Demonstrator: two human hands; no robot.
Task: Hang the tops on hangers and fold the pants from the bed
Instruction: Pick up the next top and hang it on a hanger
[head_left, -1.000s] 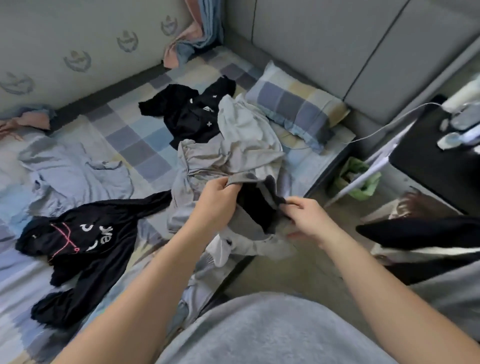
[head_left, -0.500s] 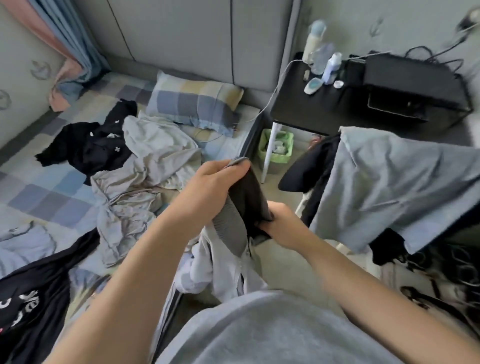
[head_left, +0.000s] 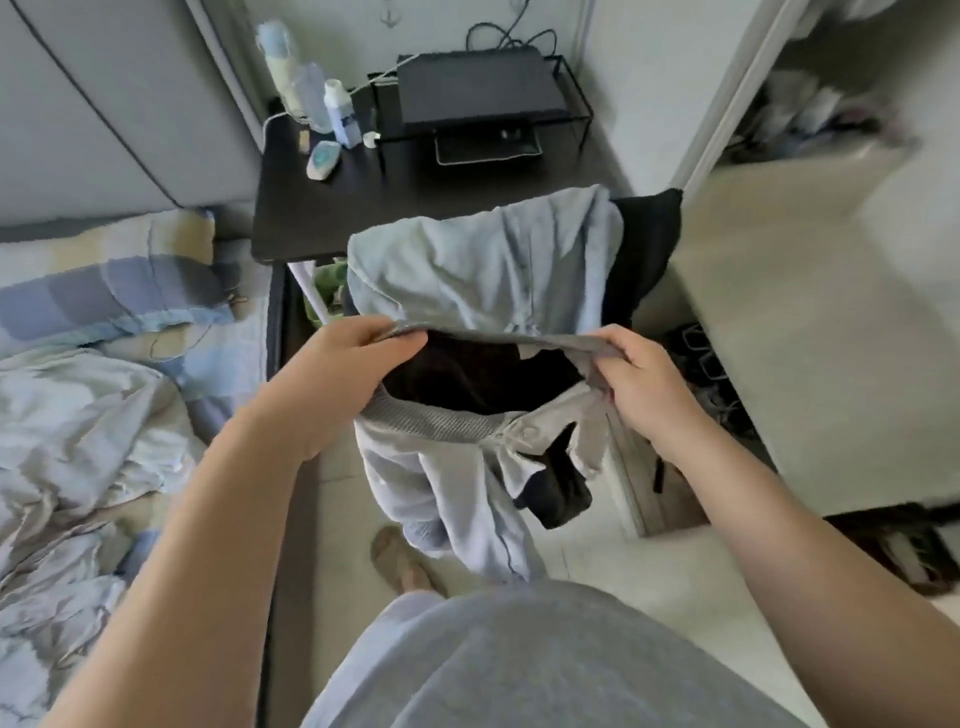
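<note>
A pale grey jacket (head_left: 447, 493) with a ribbed grey collar and dark lining hangs in the air in front of me, over the floor beside the bed. My left hand (head_left: 345, 374) pinches the collar's left end and my right hand (head_left: 636, 376) grips its right end, stretching the neck opening wide. The jacket's body and sleeves dangle below. No hanger shows in view. A crumpled light garment (head_left: 78, 441) lies on the bed (head_left: 223, 353) at the left.
Just behind the jacket a light blue garment (head_left: 483, 270) and a black one (head_left: 647, 244) drape over something. A black side table (head_left: 415, 192) holds bottles and a black rack. A checked pillow (head_left: 109, 291) lies at left. A slipper (head_left: 400, 564) is on the floor.
I have turned right, away from the bed, carrying the jacket with me. My hands moved apart along the collar, spreading the neck open.
</note>
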